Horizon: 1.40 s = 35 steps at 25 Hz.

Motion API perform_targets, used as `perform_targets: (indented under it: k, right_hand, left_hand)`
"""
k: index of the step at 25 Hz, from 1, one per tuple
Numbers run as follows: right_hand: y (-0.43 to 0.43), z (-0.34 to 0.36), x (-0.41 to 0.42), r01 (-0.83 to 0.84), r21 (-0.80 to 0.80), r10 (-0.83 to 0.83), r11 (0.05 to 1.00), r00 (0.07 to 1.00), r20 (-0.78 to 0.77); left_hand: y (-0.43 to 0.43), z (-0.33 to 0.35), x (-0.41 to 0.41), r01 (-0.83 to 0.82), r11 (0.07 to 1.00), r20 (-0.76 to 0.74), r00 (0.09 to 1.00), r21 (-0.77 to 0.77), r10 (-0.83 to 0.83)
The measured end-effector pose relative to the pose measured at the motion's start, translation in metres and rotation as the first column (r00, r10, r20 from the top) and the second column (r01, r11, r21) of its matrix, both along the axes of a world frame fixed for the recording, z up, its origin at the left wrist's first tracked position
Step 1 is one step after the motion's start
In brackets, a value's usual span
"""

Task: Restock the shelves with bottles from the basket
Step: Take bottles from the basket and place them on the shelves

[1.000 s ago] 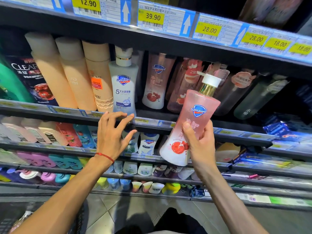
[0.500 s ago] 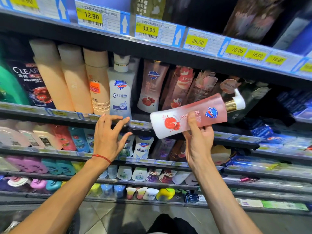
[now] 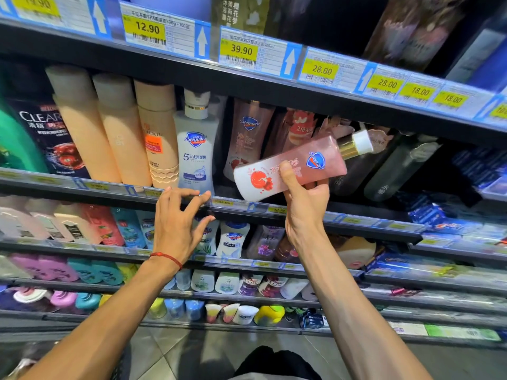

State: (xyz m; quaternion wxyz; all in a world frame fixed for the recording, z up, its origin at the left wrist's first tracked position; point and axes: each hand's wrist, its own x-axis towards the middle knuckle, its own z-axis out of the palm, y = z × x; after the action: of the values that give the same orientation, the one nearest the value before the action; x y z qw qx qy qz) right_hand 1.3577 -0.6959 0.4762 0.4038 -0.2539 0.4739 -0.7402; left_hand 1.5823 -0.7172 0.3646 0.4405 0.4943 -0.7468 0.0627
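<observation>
My right hand (image 3: 304,204) grips a pink Safeguard pump bottle (image 3: 296,167) with a pomegranate picture, gold collar and white pump. The bottle lies nearly on its side, base to the left, pump pointing up-right, in front of the dark gap on the shelf (image 3: 247,208) just right of a white Safeguard bottle (image 3: 195,152). A matching pink Safeguard bottle (image 3: 248,133) stands deeper in that gap. My left hand (image 3: 178,226) is open, fingers spread, fingertips touching the shelf's front rail below the white bottle. The basket is barely visible at the bottom left corner.
Peach-coloured bottles (image 3: 120,133) and a dark Clear bottle (image 3: 49,138) fill the shelf's left part. Dark green bottles (image 3: 397,171) lean at the right. Lower shelves hold rows of small bottles (image 3: 233,239). Price tags (image 3: 238,49) line the shelf above. Tiled floor lies below.
The pink bottle went from upright to tipped on its side, and has moved up and in toward the shelf gap. My left hand stayed at the shelf rail.
</observation>
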Motion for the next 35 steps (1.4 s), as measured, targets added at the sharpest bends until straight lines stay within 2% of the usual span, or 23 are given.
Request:
perform_targets:
  k: [4,7,10,13,15,19,22,30,35]
  right_hand:
    - [0.0,0.002,0.004,-0.033,0.075,0.046,0.997,0.982,-0.183]
    - [-0.004,0.007,0.005,-0.077,0.111,0.111,0.991,0.933,-0.341]
    - [-0.007,0.01,0.006,-0.152,0.144,0.204,0.978,0.845,-0.495]
    - [-0.011,0.015,0.017,-0.19,0.238,0.301,0.952,0.714,-0.633]
    - [-0.014,0.015,0.022,-0.242,0.258,0.354,0.935,0.675,-0.648]
    - [-0.013,0.012,0.015,-0.291,0.268,0.396,0.918,0.661,-0.638]
    - [-0.01,0.001,0.01,-0.304,0.305,0.43,0.902,0.591,-0.683]
    - [-0.018,-0.014,0.002,-0.319,0.291,0.414,0.902,0.445,-0.794]
    - [-0.02,-0.025,0.005,-0.259,0.3,0.383,0.918,0.381,-0.842]
  left_hand:
    - [0.0,0.0,0.0,-0.001,1.0,-0.005,1.0,0.002,0.001]
    - [0.0,-0.001,-0.001,-0.001,1.0,-0.027,1.0,0.007,0.001]
    - [0.002,-0.002,-0.002,-0.006,1.0,-0.041,0.999,0.012,0.007]
    - [0.001,0.001,0.0,-0.007,1.0,-0.029,1.0,0.018,0.008]
    - [0.002,0.0,0.001,-0.011,1.0,-0.023,1.0,0.022,0.012]
    - [0.003,0.0,0.0,-0.017,0.999,-0.011,1.0,0.028,0.017]
    - [0.002,0.0,0.0,-0.017,0.999,-0.008,1.0,0.028,0.017]
    - [-0.002,-0.005,0.003,0.015,1.0,-0.013,1.0,0.003,-0.015]
    - [-0.003,0.0,0.009,-0.007,1.0,0.093,0.996,-0.026,0.009]
